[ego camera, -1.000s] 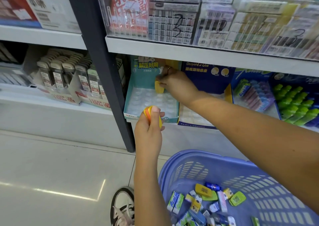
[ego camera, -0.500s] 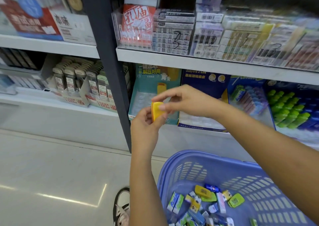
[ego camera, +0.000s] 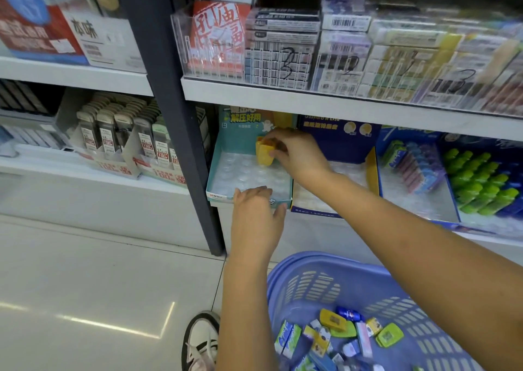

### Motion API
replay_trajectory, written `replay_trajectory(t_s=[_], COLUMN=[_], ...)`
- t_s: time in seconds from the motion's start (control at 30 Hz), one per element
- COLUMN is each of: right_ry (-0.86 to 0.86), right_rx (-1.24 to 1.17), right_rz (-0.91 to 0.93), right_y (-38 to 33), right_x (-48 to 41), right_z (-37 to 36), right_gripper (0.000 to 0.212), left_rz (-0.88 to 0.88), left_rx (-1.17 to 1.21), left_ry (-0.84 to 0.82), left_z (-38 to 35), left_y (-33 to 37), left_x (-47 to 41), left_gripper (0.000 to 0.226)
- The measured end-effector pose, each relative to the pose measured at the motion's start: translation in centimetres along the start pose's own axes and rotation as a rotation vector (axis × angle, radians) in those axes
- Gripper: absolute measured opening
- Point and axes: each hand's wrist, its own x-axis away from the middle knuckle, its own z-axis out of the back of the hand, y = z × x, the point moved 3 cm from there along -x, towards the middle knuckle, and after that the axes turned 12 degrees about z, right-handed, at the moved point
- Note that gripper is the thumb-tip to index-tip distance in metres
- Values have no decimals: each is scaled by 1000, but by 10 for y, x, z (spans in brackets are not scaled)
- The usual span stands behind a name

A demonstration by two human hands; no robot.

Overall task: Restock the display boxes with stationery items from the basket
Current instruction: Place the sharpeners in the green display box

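Pinching a yellow stationery piece (ego camera: pixel 264 153) in the curled fingertips of your right hand (ego camera: pixel 298 155), you are holding it at the back row of the teal display box (ego camera: pixel 219 196) on the lower shelf, as the head camera is showing. Your left hand (ego camera: pixel 256 220) is lying loosely open with its fingertips at the box's front wall, gripping nothing visible.

You are best guiding the piece upright into a single moulded pocket of the clear tray and letting go only when it is sitting flat, with the left hand bracing the light carton against sliding back.

The teal box is showing mostly bare pockets, and the navy box (ego camera: pixel 311 211) beside it is looking bare too. The blue boxes (ego camera: pixel 452 198) further right are carrying green pieces (ego camera: pixel 481 184) and blue ones. The purple basket (ego camera: pixel 285 273) below is holding a loose mix of small packets (ego camera: pixel 334 328).
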Motion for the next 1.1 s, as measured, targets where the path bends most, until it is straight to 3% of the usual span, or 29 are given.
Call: replay_trajectory(t_s=[0.3,0.6,1.1], right_ry=[-35,16,-85], right_rx=[20,-234,242], right_rz=[54,-13,225], right_y=[5,7,15], right_x=[-8,-13,-16], right_z=[-6,4,-23], right_gripper=[35,34,36], left_rz=[-38,-53,-77], left_rx=[5,9,-30], left_ry=[9,15,-66], left_z=[-1,-1,2], left_y=[-5,-6,-7], left_x=[-1,-2,-4], left_gripper=[43,43,44])
